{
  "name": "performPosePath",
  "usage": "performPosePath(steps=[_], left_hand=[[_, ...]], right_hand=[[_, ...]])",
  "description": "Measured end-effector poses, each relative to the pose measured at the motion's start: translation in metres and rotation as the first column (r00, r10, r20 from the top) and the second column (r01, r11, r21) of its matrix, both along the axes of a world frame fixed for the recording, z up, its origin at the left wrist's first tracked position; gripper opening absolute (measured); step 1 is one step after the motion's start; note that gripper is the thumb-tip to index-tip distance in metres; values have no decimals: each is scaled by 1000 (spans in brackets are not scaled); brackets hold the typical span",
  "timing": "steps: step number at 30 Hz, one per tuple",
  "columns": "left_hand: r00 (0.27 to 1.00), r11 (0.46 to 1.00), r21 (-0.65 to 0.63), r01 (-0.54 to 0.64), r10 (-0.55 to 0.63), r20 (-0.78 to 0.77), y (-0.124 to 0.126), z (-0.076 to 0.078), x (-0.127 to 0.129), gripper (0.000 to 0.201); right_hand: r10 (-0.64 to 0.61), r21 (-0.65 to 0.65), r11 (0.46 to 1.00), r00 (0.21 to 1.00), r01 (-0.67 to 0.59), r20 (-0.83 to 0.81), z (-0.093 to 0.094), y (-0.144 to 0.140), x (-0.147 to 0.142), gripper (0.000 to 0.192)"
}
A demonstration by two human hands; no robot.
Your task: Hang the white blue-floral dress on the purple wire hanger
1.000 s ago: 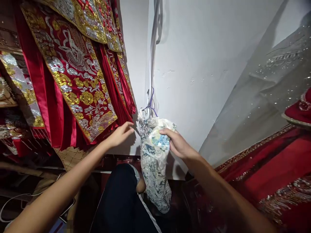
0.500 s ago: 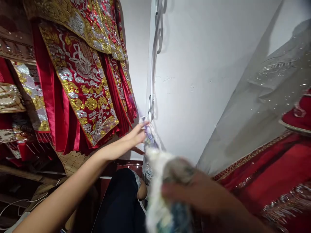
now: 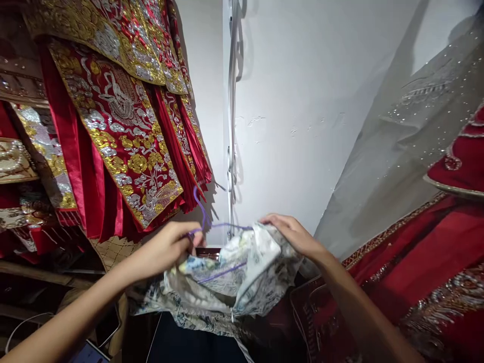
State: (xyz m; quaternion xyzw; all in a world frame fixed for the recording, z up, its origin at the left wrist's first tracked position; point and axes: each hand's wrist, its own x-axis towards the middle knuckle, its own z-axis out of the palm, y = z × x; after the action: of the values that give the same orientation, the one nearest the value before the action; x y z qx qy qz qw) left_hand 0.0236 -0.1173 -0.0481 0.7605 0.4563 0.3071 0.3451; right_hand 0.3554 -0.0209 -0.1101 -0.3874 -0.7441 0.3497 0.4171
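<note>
A purple wire hanger (image 3: 204, 214) is gripped by my left hand (image 3: 177, 244) close to its neck, with the hook pointing up and its arms running into a garment. This white garment (image 3: 260, 272) has a blue-grey and yellow floral print, and it hangs loosely between my hands in front of my lap. My right hand (image 3: 289, 234) is closed over the garment's upper right part, at the far end of the hanger. Folds of cloth hide part of the hanger and some fingertips of the right hand. A thin white strap (image 3: 244, 348) dangles below.
Red robes (image 3: 128, 126) with gold and silver embroidery hang at the left. A metal rail with hooks (image 3: 230, 151) runs along the white wall (image 3: 295, 75). At the right are a sheer sequined cloth (image 3: 408, 136) and a red beaded garment (image 3: 416, 262). A white cable (image 3: 22, 322) lies lower left.
My left hand has come back from the wall rail and now holds the purple hanger. The garment, blurred at my right before, is spread between both hands with the hanger inside it.
</note>
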Motion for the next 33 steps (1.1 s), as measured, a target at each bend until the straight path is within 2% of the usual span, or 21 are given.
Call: performPosePath(steps=[2,3,5,6,7,9,11,12,13,16,19,21,24,27,29,32,33], left_hand=[[994,998,-12,-61,62,85,22,-2,-12,13],[988,995,4,-97,96,120,32,-4,-17,11],[970,970,137,-199,174,170,48,-7,-22,14],[957,931,253,-264,221,185,53,-6,-22,19],[944,865,382,-325,270,191,55,-5,-20,25],[910,682,609,-405,364,198,54,-2,-15,33],[875,523,733,-435,436,209,50,-2,-8,38],[862,480,757,-444,459,214,49,-4,-5,41],[853,465,760,-453,475,217,48,-9,-2,46],[842,517,701,-491,488,230,52,-35,7,61],[806,548,603,-580,492,328,59,-69,18,66],[762,586,487,-648,481,434,67,-88,30,67],[684,711,239,-661,439,583,81,-107,53,61],[675,821,66,-567,417,608,90,-119,75,33],[694,848,22,-529,417,587,88,-129,87,19],[638,836,-41,-548,449,625,70,-145,98,22],[612,831,-69,-552,461,642,61,-149,101,23]], right_hand=[[131,-238,959,987,-150,-97,3,-3,4,50],[133,-296,938,976,-181,-173,5,-7,3,49],[54,-315,935,944,-162,-325,14,-12,-3,42],[3,-306,943,923,-131,-384,20,-12,-7,40],[-44,-295,951,902,-94,-430,28,-9,-11,39],[-122,-270,963,858,-20,-499,45,4,-19,38],[-165,-229,972,821,43,-547,63,24,-25,38],[-175,-202,977,806,70,-566,70,35,-28,39],[-177,-175,980,795,91,-581,74,45,-29,40],[-203,-129,979,761,156,-617,70,63,-27,41],[-265,-133,963,741,234,-617,44,59,-17,42],[-299,-109,951,766,290,-569,24,51,-9,45],[-307,-66,946,813,317,-494,7,42,-5,54],[-339,-73,934,800,351,-495,-3,32,-12,60],[-442,-29,864,729,503,-523,-18,17,-22,59],[-647,29,627,542,778,-536,-58,-18,-44,54],[-695,5,590,511,807,-505,-74,-29,-53,52]])
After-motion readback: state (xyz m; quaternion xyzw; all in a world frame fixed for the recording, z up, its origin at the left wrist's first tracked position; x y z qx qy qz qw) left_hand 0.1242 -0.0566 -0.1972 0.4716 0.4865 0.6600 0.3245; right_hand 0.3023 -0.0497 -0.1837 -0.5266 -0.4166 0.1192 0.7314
